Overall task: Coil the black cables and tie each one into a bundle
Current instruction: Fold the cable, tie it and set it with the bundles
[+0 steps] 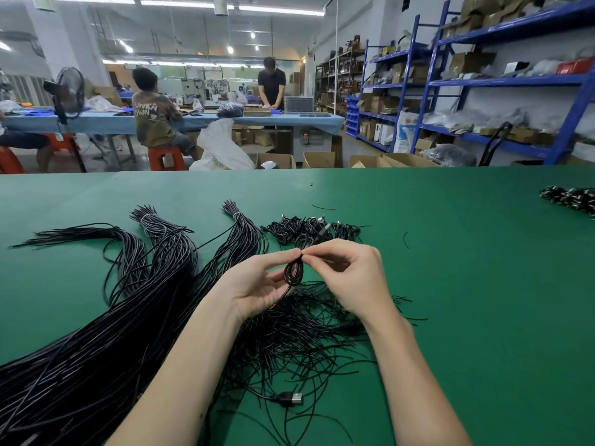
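Black cable coil (pixel 293 272) hangs above the tabletop (pixel 450 284), my left hand (pixel 257 286) and right hand (pixel 349 278) each pinching its top; I'd keep the loops tight while tying.

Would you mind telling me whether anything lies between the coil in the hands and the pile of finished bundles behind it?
Nothing visible does. The coil, pinched by the left hand and right hand, hangs above loose cables; the finished bundles lie just beyond on bare green table.
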Action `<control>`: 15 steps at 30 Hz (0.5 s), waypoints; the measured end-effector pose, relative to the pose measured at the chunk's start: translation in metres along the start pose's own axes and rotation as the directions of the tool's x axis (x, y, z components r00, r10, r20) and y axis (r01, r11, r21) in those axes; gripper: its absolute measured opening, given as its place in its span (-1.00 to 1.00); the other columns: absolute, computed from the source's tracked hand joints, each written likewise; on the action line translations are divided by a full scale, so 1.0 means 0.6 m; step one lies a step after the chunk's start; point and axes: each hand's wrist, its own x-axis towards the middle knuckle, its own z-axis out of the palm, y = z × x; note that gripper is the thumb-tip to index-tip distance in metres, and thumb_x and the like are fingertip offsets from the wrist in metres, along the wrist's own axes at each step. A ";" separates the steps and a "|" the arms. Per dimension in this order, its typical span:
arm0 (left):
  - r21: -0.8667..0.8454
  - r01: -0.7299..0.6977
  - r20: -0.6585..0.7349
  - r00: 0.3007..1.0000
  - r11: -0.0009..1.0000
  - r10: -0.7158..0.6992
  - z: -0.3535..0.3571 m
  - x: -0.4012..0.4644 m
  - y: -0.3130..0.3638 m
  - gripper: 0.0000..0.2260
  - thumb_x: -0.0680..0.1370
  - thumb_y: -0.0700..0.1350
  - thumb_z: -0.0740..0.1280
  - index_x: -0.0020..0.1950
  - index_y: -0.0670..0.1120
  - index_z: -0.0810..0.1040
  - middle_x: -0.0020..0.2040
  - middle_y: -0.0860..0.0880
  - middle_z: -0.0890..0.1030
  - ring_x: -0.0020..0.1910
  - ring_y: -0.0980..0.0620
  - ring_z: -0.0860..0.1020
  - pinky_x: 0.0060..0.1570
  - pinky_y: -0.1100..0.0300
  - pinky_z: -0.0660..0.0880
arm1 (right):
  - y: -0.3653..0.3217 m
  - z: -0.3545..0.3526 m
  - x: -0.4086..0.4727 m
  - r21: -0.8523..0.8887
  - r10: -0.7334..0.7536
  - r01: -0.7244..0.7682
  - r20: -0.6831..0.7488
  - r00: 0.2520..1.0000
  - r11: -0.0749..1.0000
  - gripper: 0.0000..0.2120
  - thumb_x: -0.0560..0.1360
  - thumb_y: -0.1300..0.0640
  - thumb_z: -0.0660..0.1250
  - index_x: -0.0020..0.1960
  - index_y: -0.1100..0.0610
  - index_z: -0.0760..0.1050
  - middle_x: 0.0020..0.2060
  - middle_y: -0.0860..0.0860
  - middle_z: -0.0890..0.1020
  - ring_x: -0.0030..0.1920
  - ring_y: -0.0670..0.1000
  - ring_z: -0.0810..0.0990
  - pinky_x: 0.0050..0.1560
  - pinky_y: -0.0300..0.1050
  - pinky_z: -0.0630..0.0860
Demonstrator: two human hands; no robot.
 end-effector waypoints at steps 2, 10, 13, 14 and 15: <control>0.010 -0.016 -0.013 1.000 1.000 0.016 0.002 0.000 0.000 -0.74 0.31 -0.27 0.50 -0.02 -0.22 0.63 -0.30 -0.13 0.65 -0.45 0.05 0.59 -0.42 0.23 0.61 | -0.005 -0.001 0.003 -0.005 0.003 -0.003 0.001 1.000 1.000 -0.84 0.44 0.27 0.57 -0.09 0.03 0.76 -0.19 -0.18 0.75 -0.11 -0.12 0.74 -0.04 -0.30 0.63; -0.011 -0.035 0.008 0.999 0.999 0.035 0.006 -0.004 -0.001 -0.61 0.25 -0.23 0.51 0.07 -0.06 0.63 -0.25 -0.06 0.68 -0.31 0.08 0.56 -0.32 0.25 0.60 | -0.018 -0.005 0.008 -0.065 0.010 -0.009 0.015 1.000 0.998 -0.90 0.45 0.19 0.57 -0.12 0.00 0.73 -0.21 -0.22 0.73 -0.11 -0.16 0.72 -0.05 -0.32 0.62; -0.037 -0.045 0.015 0.999 0.998 0.046 0.008 -0.004 -0.001 -0.68 0.27 -0.21 0.51 0.00 -0.07 0.65 -0.25 -0.06 0.67 -0.31 0.08 0.55 -0.35 0.27 0.58 | -0.021 -0.002 0.008 -0.047 0.022 -0.022 0.010 1.000 0.999 -0.90 0.48 0.19 0.55 -0.13 0.00 0.71 -0.22 -0.22 0.72 -0.13 -0.16 0.72 -0.09 -0.36 0.60; -0.035 -0.051 0.022 0.998 0.998 0.052 0.008 -0.003 0.000 -0.73 0.28 -0.20 0.51 -0.04 -0.07 0.66 -0.26 -0.07 0.66 -0.34 0.07 0.55 -0.38 0.28 0.58 | -0.022 -0.001 0.009 -0.047 0.021 -0.021 0.007 1.000 0.999 -0.89 0.49 0.19 0.54 -0.13 -0.01 0.70 -0.22 -0.22 0.72 -0.13 -0.16 0.71 -0.10 -0.36 0.59; -0.029 -0.057 0.032 0.998 0.998 0.058 0.008 -0.003 0.001 -0.79 0.30 -0.19 0.51 -0.09 -0.08 0.67 -0.26 -0.07 0.66 -0.37 0.07 0.57 -0.40 0.28 0.58 | -0.023 -0.001 0.009 -0.050 0.018 -0.017 0.002 1.000 0.999 -0.88 0.50 0.19 0.53 -0.13 -0.03 0.69 -0.22 -0.22 0.71 -0.13 -0.16 0.71 -0.10 -0.37 0.59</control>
